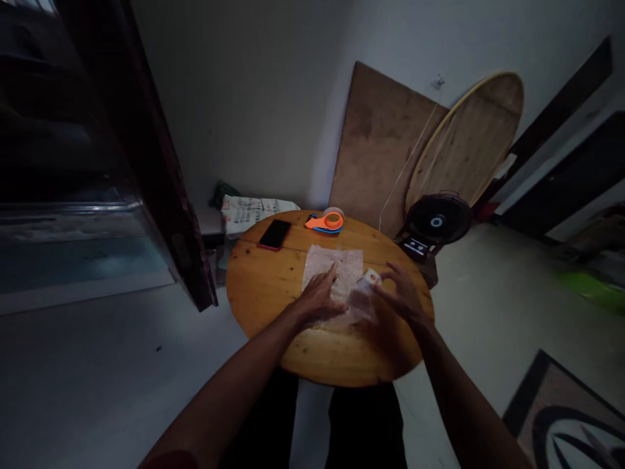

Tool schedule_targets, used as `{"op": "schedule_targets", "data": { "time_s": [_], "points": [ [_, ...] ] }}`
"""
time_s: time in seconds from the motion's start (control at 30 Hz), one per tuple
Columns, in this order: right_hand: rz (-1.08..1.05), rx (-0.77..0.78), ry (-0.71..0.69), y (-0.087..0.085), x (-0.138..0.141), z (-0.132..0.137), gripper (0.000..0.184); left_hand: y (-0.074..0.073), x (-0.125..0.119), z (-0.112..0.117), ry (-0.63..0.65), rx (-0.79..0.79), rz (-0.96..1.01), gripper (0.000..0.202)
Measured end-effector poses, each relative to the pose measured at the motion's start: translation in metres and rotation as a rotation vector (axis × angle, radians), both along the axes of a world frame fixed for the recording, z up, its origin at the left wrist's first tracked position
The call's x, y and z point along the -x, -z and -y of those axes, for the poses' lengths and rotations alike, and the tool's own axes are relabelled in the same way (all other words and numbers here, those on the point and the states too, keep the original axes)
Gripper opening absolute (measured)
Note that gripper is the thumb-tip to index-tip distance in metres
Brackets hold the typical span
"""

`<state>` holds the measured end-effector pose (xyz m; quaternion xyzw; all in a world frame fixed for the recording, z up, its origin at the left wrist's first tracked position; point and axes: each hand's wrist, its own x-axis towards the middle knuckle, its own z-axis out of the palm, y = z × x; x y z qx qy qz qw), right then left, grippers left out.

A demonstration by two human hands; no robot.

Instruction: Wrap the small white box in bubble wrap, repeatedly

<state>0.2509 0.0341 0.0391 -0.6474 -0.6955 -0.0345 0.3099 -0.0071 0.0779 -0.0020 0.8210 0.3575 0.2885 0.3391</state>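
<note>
A sheet of bubble wrap (334, 260) lies on the round wooden table (263, 286) in front of me. My left hand (319, 296) rests flat on it, fingers spread and pressing on the sheet. Over the right side of the wrap is a small white box (371, 278) with an orange-red mark, slightly blurred. Thumb and fingers of my right hand (403, 290) pinch its right edge. Part of the wrap is hidden under my left hand.
An orange tape dispenser (317, 223) with a blue part stands at the table's far edge. A black phone (275, 234) with a red edge lies at the far left. Beyond the right edge is a dark round fan (437, 223). Wooden boards (385, 137) lean on the wall.
</note>
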Motion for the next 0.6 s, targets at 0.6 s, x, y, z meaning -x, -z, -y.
{"op": "schedule_targets", "data": {
  "time_s": [0.6],
  "points": [
    [-0.04, 0.071, -0.301, 0.008, 0.097, -0.002, 0.041, 0.004, -0.002, -0.002, 0.005, -0.155, -0.09, 0.098]
  ]
}}
